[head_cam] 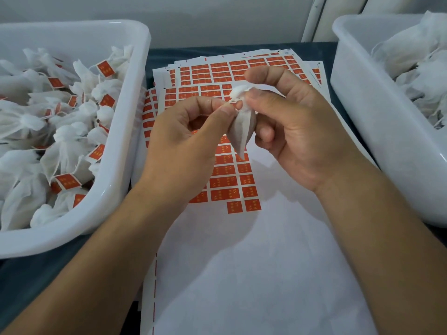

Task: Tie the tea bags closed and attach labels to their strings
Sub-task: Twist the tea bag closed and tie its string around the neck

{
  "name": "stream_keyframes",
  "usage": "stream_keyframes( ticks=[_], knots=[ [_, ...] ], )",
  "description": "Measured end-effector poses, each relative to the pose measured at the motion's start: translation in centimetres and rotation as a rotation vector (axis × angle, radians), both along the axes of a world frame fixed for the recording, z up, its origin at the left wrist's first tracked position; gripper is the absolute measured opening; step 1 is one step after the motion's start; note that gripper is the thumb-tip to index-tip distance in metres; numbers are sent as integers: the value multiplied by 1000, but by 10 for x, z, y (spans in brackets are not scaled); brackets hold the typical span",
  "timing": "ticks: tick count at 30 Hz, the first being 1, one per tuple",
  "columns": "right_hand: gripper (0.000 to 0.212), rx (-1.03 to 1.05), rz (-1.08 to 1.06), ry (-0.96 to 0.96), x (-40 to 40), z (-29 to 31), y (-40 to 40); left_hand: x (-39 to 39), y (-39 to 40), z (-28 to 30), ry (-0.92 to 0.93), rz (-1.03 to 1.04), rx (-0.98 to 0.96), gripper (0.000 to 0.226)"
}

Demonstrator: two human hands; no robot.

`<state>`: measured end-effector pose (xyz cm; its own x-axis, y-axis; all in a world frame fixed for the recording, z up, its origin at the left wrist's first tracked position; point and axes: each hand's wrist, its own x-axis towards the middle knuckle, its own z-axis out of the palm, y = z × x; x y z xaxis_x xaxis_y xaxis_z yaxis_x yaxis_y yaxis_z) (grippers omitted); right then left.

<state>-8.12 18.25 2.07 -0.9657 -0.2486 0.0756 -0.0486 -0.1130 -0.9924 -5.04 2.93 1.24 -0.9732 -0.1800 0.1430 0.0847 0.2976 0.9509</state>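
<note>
Two white plastic tubs (135, 131) (358, 97) flank a dark tabletop (29, 281) — pale wall (217, 18) behind.

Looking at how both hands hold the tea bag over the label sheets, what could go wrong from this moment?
1. The left hand pinches the thin string at the neck of the tea bag; a hard pull might snap it or tear the soft mesh.
2. The right hand holds only the gathered top, so the bag might slip and open again.
3. The bag hangs over the label sheets; a drop could shift or crease them.
</note>
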Motion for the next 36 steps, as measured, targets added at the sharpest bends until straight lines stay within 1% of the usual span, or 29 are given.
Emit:
stream_keyframes(
  ticks=[3, 5, 10, 12, 15, 20, 23, 26, 28, 31, 36],
  knots=[
    [14, -80, 50, -66, 0, 0, 0, 2, 3, -1, -13, -24, 69, 23],
    [16, -114, 68, -107, 1, -1, 0, 2, 5, -3, 10, -24, 77, 21],
    [17, -156, 77, -143, 1, 0, 1, 2, 7, -5, 185, 4, -23, 13],
    [17, -175, 83, -149, 3, 1, 0, 2, 7, -5, 264, 20, -76, 13],
    [18, -170, 66, -155, 4, 1, 0, 3, 7, -5, 329, 41, -119, 14],
    [19, -155, 79, -148, 3, 0, 0, 3, 6, -6, 385, 17, -86, 13],
    [17, -135, 74, -128, 2, 0, 0, 2, 4, -7, 416, 2, -78, 24],
    [17, -122, 68, -118, 1, 0, 2, 1, 2, -6, 457, -39, -119, 32],
    [16, -122, 72, -117, 0, 0, 3, 0, 1, -7, 486, -60, -163, 31],
    [14, -129, 88, -108, 0, 1, 4, 1, 1, -8, 528, -69, -229, 22],
    [14, -99, 79, -63, -1, 0, 5, 3, 2, -9, 546, 8, -243, 19]
  ],
)
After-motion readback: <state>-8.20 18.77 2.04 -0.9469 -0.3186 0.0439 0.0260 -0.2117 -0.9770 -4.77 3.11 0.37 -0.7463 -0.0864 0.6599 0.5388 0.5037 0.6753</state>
